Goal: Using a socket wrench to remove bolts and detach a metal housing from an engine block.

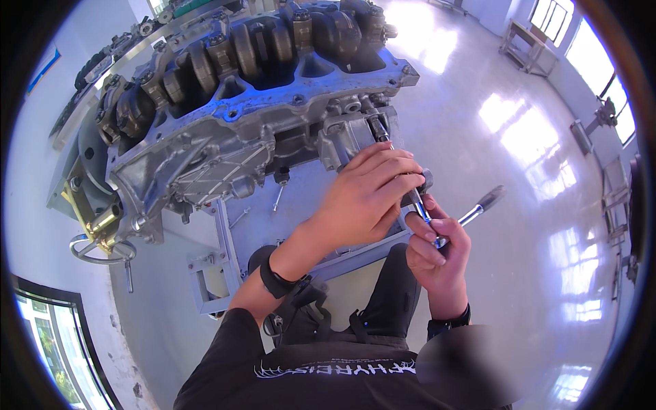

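A chrome ratchet wrench (473, 216) with a long extension bar (419, 205) runs down and right from the side of a grey engine block (198, 154). The bar's upper end, with a socket (380, 130), sits at a cast bracket (339, 140) on the block. My left hand (365, 195) is closed round the bar, its fingers covering part of it. Below it, my right hand (441, 256) grips the ratchet head, with thumb and fingers about the bar's lower end. The ratchet's dark-tipped handle points up and right, away from my hand.
A dark crankshaft (263, 48) with bearing caps lies along the block's top. At its left end are a brass-coloured bracket (92, 212) and a handwheel (102, 249). The metal stand frame (222, 239) is beneath. A workbench (525, 46) stands far right.
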Demonstrator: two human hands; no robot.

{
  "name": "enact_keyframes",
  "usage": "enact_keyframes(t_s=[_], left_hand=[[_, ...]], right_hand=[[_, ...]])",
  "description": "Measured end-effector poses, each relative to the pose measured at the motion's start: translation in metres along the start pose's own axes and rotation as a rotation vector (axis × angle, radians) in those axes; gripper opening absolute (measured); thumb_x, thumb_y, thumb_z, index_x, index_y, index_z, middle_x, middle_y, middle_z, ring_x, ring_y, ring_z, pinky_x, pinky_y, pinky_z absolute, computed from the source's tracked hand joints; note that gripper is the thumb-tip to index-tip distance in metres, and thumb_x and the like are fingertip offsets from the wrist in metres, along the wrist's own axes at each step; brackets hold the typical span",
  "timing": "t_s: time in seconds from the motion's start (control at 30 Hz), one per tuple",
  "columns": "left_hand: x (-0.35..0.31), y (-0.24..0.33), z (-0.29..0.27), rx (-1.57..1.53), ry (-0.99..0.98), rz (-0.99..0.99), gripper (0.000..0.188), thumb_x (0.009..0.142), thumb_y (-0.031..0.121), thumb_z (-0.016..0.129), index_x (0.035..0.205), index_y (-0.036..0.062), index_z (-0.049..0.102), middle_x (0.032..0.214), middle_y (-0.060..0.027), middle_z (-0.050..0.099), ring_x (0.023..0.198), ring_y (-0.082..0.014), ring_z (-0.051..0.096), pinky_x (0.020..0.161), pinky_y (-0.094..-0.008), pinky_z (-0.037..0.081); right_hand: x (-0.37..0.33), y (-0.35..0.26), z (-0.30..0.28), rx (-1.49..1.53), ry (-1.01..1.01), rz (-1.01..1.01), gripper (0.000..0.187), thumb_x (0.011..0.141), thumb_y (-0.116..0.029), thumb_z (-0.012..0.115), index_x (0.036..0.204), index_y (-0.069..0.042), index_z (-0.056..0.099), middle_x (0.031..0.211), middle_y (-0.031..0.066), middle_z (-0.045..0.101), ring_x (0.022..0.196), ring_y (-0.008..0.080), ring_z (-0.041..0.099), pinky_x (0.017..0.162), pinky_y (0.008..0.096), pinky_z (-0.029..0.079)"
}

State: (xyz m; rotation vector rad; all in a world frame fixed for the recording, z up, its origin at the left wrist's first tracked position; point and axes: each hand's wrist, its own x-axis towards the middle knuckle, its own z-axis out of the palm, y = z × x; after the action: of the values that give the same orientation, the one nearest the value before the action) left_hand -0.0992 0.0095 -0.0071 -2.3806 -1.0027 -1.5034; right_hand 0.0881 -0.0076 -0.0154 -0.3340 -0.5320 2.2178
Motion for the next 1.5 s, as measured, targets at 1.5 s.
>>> enact_keyframes(t_s=[1.5], left_hand=[[0.005, -0.005, -0.002, 0.187, -0.184, -0.034, 0.028, 0.071, 0.001, 0.059, 0.099, 0.0005, 0.062, 0.108, -0.0112, 0.063, 0.114, -0.0297, 0.058, 0.104, -0.045, 0.044]], right_hand=[[0.006, -0.007, 0.035, -2.619, -0.021, -0.341, 0.015, 0.068, -0.013, 0.071, 0.074, -0.003, 0.062, 0.075, 0.0132, 0.058, 0.058, 0.0308, 0.062, 0.052, 0.0391, 0.048]])
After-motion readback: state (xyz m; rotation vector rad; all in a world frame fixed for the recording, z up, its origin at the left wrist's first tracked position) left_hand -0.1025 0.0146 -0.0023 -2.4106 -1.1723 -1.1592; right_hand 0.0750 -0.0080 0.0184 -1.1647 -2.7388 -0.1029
